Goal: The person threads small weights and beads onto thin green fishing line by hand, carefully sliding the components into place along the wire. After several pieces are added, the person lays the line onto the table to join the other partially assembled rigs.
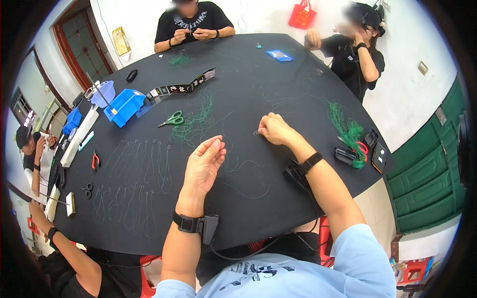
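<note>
Over the middle of the black table, my left hand (204,163) is raised, thumb and fingertips pinched together. Thin green line (248,195) lies in loose curves close to it; what the pinch holds is too fine to make out. My right hand (276,129) is farther right, closed with its knuckles up. At its fingertips shows a small shiny metal piece (256,132), its exact kind too small to tell. Beyond my left hand are a loose tangle of green line (191,130) and green-handled scissors (174,118).
Rows of tied line lengths (131,201) lie at left, near red pliers (95,161) and small black scissors (87,190). A blue bin (124,107) stands far left. At right are a green line bundle (348,124) and a dark phone-like device (379,157). Several people sit around the table.
</note>
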A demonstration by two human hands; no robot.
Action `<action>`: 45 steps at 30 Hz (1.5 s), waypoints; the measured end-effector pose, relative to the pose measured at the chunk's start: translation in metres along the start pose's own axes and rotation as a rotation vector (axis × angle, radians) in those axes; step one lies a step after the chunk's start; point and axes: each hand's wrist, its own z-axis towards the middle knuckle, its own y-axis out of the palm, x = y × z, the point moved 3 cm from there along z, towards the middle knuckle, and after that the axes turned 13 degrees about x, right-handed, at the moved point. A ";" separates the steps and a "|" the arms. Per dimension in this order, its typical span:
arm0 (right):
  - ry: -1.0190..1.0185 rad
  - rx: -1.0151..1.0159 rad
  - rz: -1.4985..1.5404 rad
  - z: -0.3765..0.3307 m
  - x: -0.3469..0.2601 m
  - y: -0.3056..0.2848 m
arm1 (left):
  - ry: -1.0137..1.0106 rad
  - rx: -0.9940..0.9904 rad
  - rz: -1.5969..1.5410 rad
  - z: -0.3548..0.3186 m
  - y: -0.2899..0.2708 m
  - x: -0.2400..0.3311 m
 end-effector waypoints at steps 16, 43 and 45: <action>0.397 -0.049 1.369 -0.066 -0.092 0.008 | 0.075 -0.060 -0.070 -0.013 0.018 -0.023; -0.385 0.134 0.805 -0.061 -0.074 -0.029 | -0.168 -0.162 0.049 -0.017 0.016 -0.020; -0.459 0.171 0.744 -0.063 -0.076 -0.030 | -0.153 -0.155 0.060 -0.018 0.016 -0.019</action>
